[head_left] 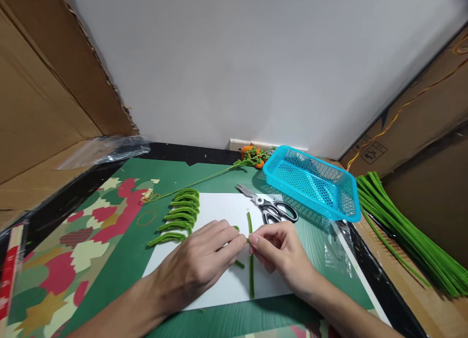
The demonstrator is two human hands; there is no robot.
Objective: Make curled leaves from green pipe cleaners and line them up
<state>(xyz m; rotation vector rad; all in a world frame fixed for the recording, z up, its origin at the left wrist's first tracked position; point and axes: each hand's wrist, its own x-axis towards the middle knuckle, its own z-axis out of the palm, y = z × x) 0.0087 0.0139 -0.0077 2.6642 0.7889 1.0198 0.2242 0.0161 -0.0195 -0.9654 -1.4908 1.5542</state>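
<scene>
Over a white sheet (214, 206), my left hand (208, 252) and my right hand (280, 250) meet with their fingertips pinched together. Both close on a green pipe cleaner (251, 279), of which one straight length shows above and below the fingers. Shorter green ends (239, 264) stick out beneath my left fingers; whether they belong to the same piece is hidden. Left of the fingers lies a column of several bent, folded green pipe cleaner pieces (183, 211). Scissors (268, 204) with black and grey handles rest just beyond my right hand.
A blue perforated basket (310, 201) stands at the back right. An orange flower (250, 153) with a long green stem lies behind the sheet. A bundle of long green pipe cleaners (413, 240) lies on cardboard at right. Cardboard walls (44, 60) flank the left side.
</scene>
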